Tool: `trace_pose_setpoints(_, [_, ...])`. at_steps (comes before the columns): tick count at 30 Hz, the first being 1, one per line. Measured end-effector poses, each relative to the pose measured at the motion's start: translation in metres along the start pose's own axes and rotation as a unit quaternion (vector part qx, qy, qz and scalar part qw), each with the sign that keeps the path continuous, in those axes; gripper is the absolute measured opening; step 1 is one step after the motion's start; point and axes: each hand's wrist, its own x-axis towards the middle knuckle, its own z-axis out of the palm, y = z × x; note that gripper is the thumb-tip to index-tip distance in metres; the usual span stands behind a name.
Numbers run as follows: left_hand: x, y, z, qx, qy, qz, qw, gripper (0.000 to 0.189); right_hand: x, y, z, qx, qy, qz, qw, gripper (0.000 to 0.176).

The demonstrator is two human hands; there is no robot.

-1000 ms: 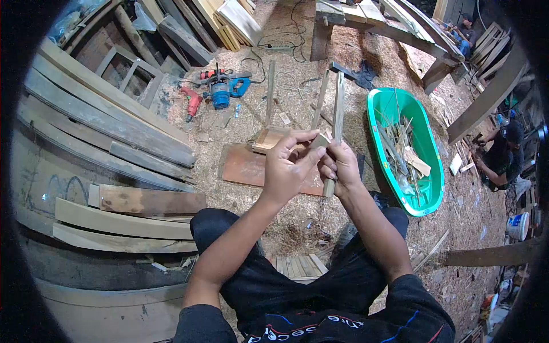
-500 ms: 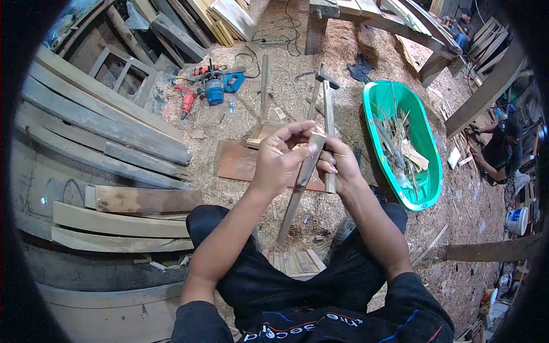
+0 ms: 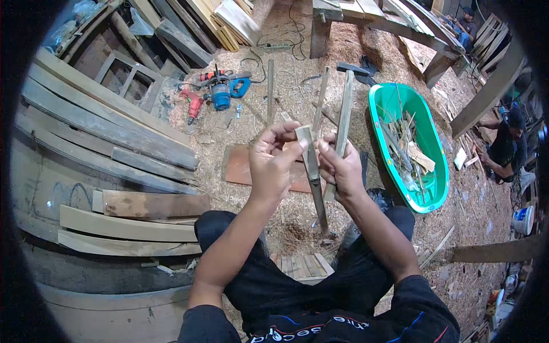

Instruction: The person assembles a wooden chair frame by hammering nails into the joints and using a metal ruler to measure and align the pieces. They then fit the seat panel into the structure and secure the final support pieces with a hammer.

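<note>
My left hand (image 3: 273,163) pinches the upper end of a narrow wooden strip (image 3: 319,203) between thumb and fingers. The strip slants down toward the floor between my knees. A hammer is in my right hand (image 3: 344,168), its fingers wrapped around the wooden handle (image 3: 345,108). The dark hammer head (image 3: 353,69) points away from me, beyond the hand. My right fingertips are close beside the strip. Behind my hands, a reddish-brown board (image 3: 237,166) lies on the floor, partly covered by them.
A green tub (image 3: 439,171) of wood scraps stands at the right. A blue power tool (image 3: 221,96) and a red drill (image 3: 194,106) lie front left. Planks (image 3: 126,220) are stacked along the left. Two people (image 3: 506,143) sit at the right. A wooden bench (image 3: 389,31) stands ahead.
The strip's lower end has swung to the right and its upper end has tipped slightly left. The hammer head has shifted right, farther from the strip.
</note>
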Motion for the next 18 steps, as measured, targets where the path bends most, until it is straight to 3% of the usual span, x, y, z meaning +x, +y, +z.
trace_pose_setpoints(4, [-0.006,0.005,0.003,0.087,-0.016,0.06,0.994,0.024,-0.002,-0.006,0.006,-0.036,-0.022,-0.061,0.997,0.034])
trace_pose_setpoints(11, [-0.012,0.011,0.005,0.138,-0.069,0.191,0.969,0.021,-0.003,-0.002,-0.001,-0.01,-0.009,-0.032,0.999,0.035])
trace_pose_setpoints(14, [-0.004,0.005,0.0,0.265,-0.084,0.363,0.889,0.021,0.0,-0.008,0.004,-0.022,0.045,0.015,0.999,0.034])
trace_pose_setpoints(18, [-0.006,0.009,0.001,0.352,-0.105,0.425,0.827,0.023,0.002,-0.014,-0.001,0.011,0.053,0.094,0.994,0.032])
